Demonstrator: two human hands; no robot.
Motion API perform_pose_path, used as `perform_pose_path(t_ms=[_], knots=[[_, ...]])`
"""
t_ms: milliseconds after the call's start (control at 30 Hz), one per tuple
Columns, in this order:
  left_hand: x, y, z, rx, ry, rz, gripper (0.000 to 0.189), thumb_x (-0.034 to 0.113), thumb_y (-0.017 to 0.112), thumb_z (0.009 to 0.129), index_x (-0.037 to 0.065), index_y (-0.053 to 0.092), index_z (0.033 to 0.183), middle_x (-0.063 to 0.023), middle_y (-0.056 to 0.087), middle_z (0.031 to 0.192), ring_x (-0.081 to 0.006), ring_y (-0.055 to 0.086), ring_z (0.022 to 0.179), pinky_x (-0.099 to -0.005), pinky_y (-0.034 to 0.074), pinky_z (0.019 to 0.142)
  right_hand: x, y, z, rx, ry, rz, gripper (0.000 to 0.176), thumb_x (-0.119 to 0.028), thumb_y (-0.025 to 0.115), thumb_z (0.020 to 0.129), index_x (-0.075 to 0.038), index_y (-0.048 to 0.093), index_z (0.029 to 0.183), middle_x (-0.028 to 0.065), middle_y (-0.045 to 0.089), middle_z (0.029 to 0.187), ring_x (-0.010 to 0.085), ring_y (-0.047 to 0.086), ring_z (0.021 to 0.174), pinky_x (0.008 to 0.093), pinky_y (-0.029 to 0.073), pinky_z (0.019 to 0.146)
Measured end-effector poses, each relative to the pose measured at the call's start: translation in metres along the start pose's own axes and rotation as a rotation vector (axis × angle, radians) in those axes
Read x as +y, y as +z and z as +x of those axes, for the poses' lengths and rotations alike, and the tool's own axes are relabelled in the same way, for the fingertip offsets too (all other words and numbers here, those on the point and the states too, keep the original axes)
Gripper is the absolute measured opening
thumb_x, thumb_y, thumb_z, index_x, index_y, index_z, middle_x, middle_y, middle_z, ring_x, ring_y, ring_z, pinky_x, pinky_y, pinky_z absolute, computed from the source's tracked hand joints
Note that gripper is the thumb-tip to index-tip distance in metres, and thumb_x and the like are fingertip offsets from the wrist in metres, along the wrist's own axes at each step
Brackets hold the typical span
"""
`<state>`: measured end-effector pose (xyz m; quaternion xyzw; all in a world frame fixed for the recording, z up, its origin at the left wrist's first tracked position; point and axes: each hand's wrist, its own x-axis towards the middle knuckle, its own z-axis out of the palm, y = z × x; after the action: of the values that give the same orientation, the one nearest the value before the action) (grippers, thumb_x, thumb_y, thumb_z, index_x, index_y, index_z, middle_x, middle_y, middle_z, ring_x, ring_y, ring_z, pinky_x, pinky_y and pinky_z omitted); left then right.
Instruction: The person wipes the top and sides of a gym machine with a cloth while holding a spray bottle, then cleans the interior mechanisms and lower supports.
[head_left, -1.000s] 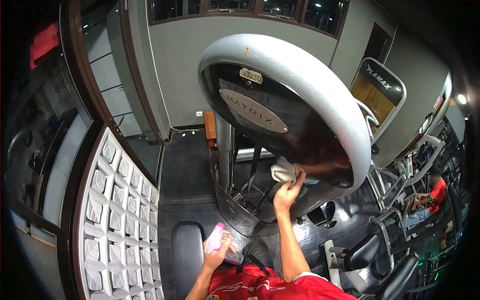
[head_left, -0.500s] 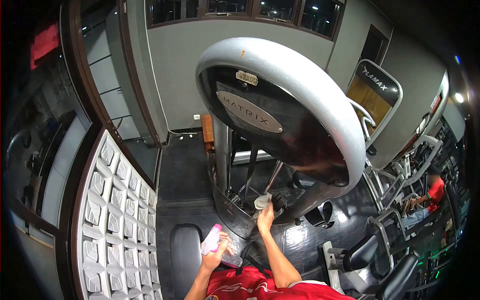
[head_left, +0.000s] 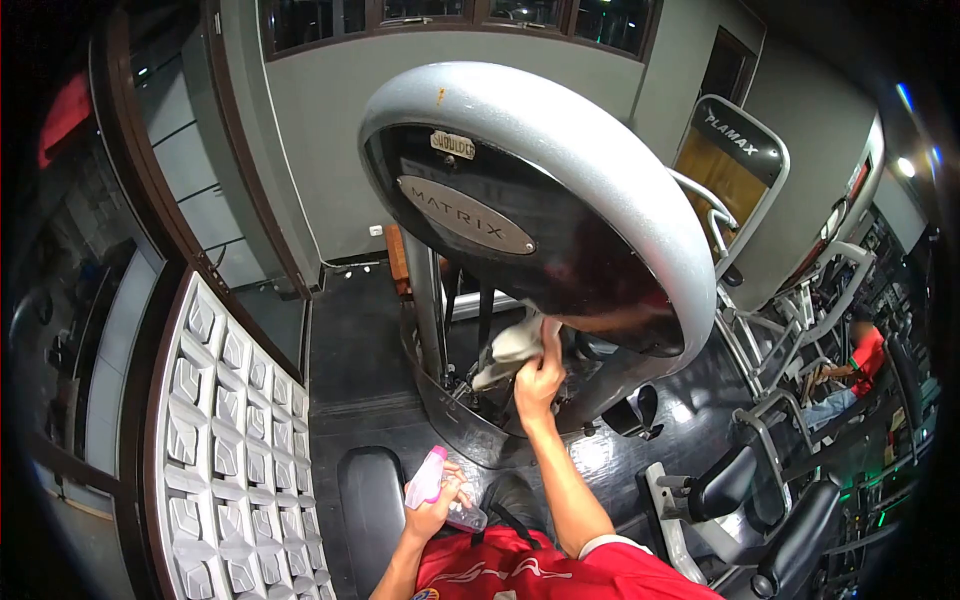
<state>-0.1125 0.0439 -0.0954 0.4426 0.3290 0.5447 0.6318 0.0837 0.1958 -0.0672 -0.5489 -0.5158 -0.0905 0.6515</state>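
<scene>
1. Gym floor, dark; grey Matrix machine shroud (head_left: 600,200) overhead.
2. Right hand (head_left: 538,380) closed around white cloth (head_left: 510,348), pressed at shroud's lower edge.
3. Left hand (head_left: 437,508) grips pink-capped spray bottle (head_left: 432,482) near chest.

My right arm reaches straight up the centre of the frame, my right hand (head_left: 538,382) clenched, knuckles facing me. My left hand (head_left: 437,507) sits low at bottom centre, fingers curled closed, forearm bent in close.
</scene>
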Motion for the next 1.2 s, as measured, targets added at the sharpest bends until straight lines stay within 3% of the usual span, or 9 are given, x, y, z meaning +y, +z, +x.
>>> perform_pose_path(t_ms=[200, 333, 433, 633, 800, 900, 967, 1000, 1200], knots=[[-0.004, 0.001, 0.001, -0.014, 0.014, 0.019, 0.021, 0.004, 0.057, 0.088, -0.007, 0.052, 0.105, -0.0126, 0.061, 0.085, -0.0195, 0.064, 0.061, -0.0306, 0.053, 0.058, 0.050, -0.037, -0.095, -0.352, 0.616, 0.170, 0.042, 0.002, 0.037, 0.088, 0.000, 0.045, 0.130, 0.0196, 0.055, 0.122, 0.0304, 0.051, 0.118, 0.0346, 0.038, 0.098], [-0.002, 0.002, 0.000, -0.025, -0.007, 0.011, 0.020, 0.004, 0.056, 0.088, -0.007, 0.052, 0.105, -0.0126, 0.061, 0.085, -0.0191, 0.064, 0.062, -0.0303, 0.053, 0.058, 0.057, -0.065, -0.067, 0.018, 1.268, 1.222, 0.039, -0.014, 0.041, 0.096, -0.002, 0.038, 0.132, 0.0121, 0.045, 0.133, 0.0243, 0.044, 0.122, 0.0366, 0.031, 0.107], [-0.002, 0.000, 0.001, -0.026, -0.007, 0.037, 0.021, 0.003, 0.056, 0.088, -0.007, 0.052, 0.105, -0.0126, 0.061, 0.085, -0.0185, 0.064, 0.062, -0.0296, 0.053, 0.058, 0.034, -0.088, -0.007, -0.013, 1.136, 1.395, 0.047, -0.034, 0.038, 0.098, -0.003, 0.037, 0.132, 0.0122, 0.045, 0.133, 0.0272, 0.044, 0.122, 0.0436, 0.032, 0.106], [-0.003, -0.004, -0.003, -0.030, -0.010, 0.037, 0.022, 0.003, 0.055, 0.088, -0.007, 0.051, 0.107, -0.0129, 0.061, 0.085, -0.0177, 0.064, 0.062, -0.0290, 0.053, 0.059, 0.061, -0.104, 0.016, -0.078, 0.961, 2.121, 0.039, -0.026, 0.036, 0.097, -0.003, 0.046, 0.127, 0.0133, 0.057, 0.121, 0.0254, 0.050, 0.117, 0.0453, 0.035, 0.103], [0.002, -0.011, -0.011, 0.011, 0.026, 0.001, 0.022, 0.000, 0.055, 0.088, -0.007, 0.051, 0.108, -0.0136, 0.061, 0.085, -0.0182, 0.064, 0.063, -0.0305, 0.053, 0.060, 0.124, -0.109, -0.028, 0.519, 1.291, 1.777, 0.037, -0.016, 0.033, 0.093, -0.004, 0.053, 0.122, 0.0127, 0.059, 0.121, 0.0248, 0.054, 0.114, 0.0460, 0.035, 0.104], [0.005, -0.023, -0.015, -0.014, 0.054, 0.087, 0.023, 0.001, 0.053, 0.087, -0.001, 0.048, 0.109, -0.0139, 0.057, 0.091, -0.0227, 0.062, 0.060, -0.0351, 0.055, 0.058, 0.150, -0.102, -0.046, 0.525, 1.305, 1.940, 0.034, -0.015, 0.036, 0.092, -0.004, 0.055, 0.119, 0.0128, 0.060, 0.118, 0.0250, 0.054, 0.112, 0.0453, 0.036, 0.103], [0.008, -0.029, -0.017, 0.012, 0.077, 0.109, 0.023, 0.001, 0.053, 0.088, -0.001, 0.047, 0.109, -0.0137, 0.057, 0.090, -0.0226, 0.062, 0.060, -0.0349, 0.055, 0.058, 0.172, -0.100, -0.051, 0.059, 1.050, 2.094, 0.032, -0.016, 0.038, 0.092, -0.005, 0.055, 0.117, 0.0132, 0.060, 0.117, 0.0253, 0.055, 0.111, 0.0446, 0.037, 0.102], [0.009, -0.032, -0.016, 0.034, 0.102, 0.133, 0.022, 0.002, 0.053, 0.088, -0.001, 0.047, 0.109, -0.0136, 0.057, 0.090, -0.0225, 0.062, 0.059, -0.0347, 0.055, 0.057, 0.154, -0.100, -0.034, 0.352, 1.292, 1.710, 0.032, -0.018, 0.039, 0.093, -0.006, 0.054, 0.119, 0.0133, 0.059, 0.119, 0.0249, 0.055, 0.109, 0.0442, 0.038, 0.101], [0.022, -0.035, -0.020, 0.175, 0.123, 0.030, 0.021, -0.001, 0.056, 0.087, -0.007, 0.052, 0.106, -0.0139, 0.061, 0.084, -0.0177, 0.064, 0.060, -0.0291, 0.053, 0.055, 0.015, -0.096, 0.007, 0.182, 1.094, 1.355, 0.040, -0.032, 0.038, 0.097, -0.006, 0.047, 0.126, 0.0117, 0.054, 0.122, 0.0267, 0.052, 0.109, 0.0431, 0.037, 0.100]])
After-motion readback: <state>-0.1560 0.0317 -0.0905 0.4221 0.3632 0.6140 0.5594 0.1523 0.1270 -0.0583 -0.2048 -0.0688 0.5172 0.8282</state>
